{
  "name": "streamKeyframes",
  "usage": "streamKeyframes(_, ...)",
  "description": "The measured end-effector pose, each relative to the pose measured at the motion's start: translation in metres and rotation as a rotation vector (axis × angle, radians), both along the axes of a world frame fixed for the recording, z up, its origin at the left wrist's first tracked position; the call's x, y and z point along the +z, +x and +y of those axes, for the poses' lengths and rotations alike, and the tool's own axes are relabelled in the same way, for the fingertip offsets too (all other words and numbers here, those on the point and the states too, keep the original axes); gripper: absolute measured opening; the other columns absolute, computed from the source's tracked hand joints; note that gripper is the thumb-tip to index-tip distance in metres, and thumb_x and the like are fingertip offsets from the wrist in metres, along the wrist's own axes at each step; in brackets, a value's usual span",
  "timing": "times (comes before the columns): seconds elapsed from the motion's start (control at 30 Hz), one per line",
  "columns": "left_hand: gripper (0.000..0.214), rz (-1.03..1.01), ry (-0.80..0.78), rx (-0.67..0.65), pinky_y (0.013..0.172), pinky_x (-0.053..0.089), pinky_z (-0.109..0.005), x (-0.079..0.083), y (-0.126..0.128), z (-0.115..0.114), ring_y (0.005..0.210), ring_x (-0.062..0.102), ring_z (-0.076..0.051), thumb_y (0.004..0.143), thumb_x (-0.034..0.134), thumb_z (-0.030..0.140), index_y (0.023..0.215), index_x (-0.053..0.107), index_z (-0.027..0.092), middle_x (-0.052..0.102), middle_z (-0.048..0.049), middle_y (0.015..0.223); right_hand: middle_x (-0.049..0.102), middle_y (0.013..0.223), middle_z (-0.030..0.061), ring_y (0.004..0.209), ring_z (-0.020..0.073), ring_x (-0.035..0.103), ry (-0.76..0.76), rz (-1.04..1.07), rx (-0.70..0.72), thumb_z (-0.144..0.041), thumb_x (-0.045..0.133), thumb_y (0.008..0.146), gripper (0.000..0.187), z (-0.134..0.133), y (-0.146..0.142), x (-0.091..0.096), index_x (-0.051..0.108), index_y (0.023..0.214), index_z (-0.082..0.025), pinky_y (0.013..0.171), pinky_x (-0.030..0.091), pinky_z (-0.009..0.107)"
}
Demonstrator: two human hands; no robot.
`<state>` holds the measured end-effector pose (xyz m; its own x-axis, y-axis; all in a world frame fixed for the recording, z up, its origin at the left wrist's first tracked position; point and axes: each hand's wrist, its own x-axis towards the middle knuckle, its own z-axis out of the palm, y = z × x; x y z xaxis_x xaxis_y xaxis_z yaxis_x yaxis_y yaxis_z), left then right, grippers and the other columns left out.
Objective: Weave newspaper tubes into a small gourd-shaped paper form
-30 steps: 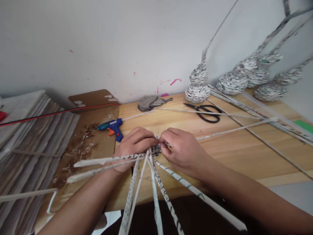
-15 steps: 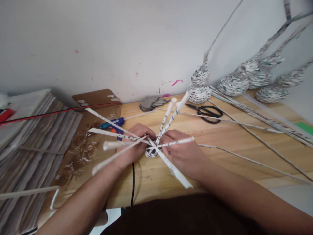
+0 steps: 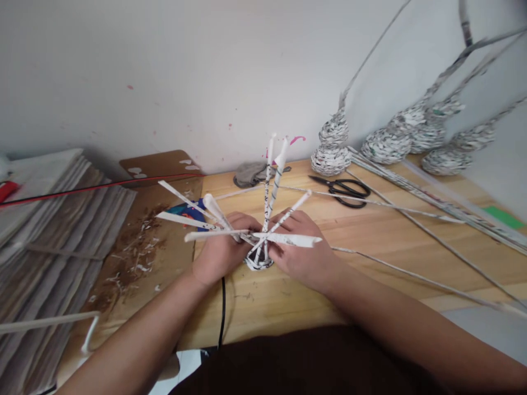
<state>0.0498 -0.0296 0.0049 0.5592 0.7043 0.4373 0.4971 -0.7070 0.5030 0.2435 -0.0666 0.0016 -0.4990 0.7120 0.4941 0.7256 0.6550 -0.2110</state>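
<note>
A small woven hub of rolled newspaper tubes [image 3: 258, 260] rests on the wooden table [image 3: 370, 241] in front of me. Several stiff paper spokes [image 3: 269, 175] fan up and outward from it. My left hand [image 3: 220, 247] is closed on the hub from the left, fingers curled round the base of the spokes. My right hand [image 3: 302, 249] grips it from the right, fingers pinched at the weave. A long thin paper tube [image 3: 411, 277] trails from the hub to the right across the table.
A blue glue gun [image 3: 189, 211] lies just behind my left hand, its black cord [image 3: 223, 312] dropping over the front edge. Black scissors [image 3: 343, 189] and a grey rag [image 3: 251, 173] lie farther back. Several woven paper cones [image 3: 331, 148] stand at back right. Stacked newspapers [image 3: 45, 230] fill the left.
The hub has been turned over: the spokes, first hanging toward me over the table edge, now stand up and outward. Both hands have kept their grip.
</note>
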Motion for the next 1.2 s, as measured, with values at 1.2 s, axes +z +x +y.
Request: streamKeyframes(1.2,0.012,0.007,-0.066,0.058,0.065,0.043,-0.028,-0.016,0.015,-0.012,0.072,0.061,-0.018,0.089,0.060,0.016,0.078,0.064,0.018,0.065,-0.0035,0.075,0.064,0.061,0.0031,0.058,0.0169,0.058,-0.703,0.979,0.159,-0.050,0.062,0.087,0.038,0.004,-0.007,0.020,0.064,0.064,-0.019,0.056,0.047,0.029)
